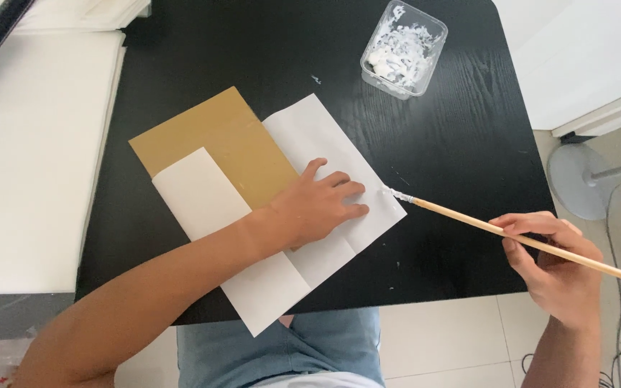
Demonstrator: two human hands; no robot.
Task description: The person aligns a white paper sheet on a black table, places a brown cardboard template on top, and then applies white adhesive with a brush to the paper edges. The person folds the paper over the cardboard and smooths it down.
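Black tabletop [461, 144]: dark wood-grain surface that carried all the work, with a few white flecks near the sheets.
Gold sheet [217, 144]: lay flat and slantwise on the table, half covered by the white paper folded around it.
White paper [325, 136]: one flap lay over the gold sheet's near-left corner, a larger part spread to the right and toward the table's front edge; its lower corner overhung the edge above the person's lap.
Left hand [321, 205]: pressed flat, palm down and fingers spread, on the white paper where it met the gold sheet; it gripped nothing, and judging by the posture it was pinning the layers so they would not slide.
Right hand [558, 262]: closed around the wooden brush handle like a pen, well off the table's right edge, likely so the long handle could reach in at a low angle.
Brush [512, 233]: its white-coated tip touched the right edge of the white paper, just beside the left fingertips.
Clear tub [404, 47]: stood at the far side, well apart from the sheets, holding white pasty scraps.
White boards [30, 144]: stacked to the left of the table.
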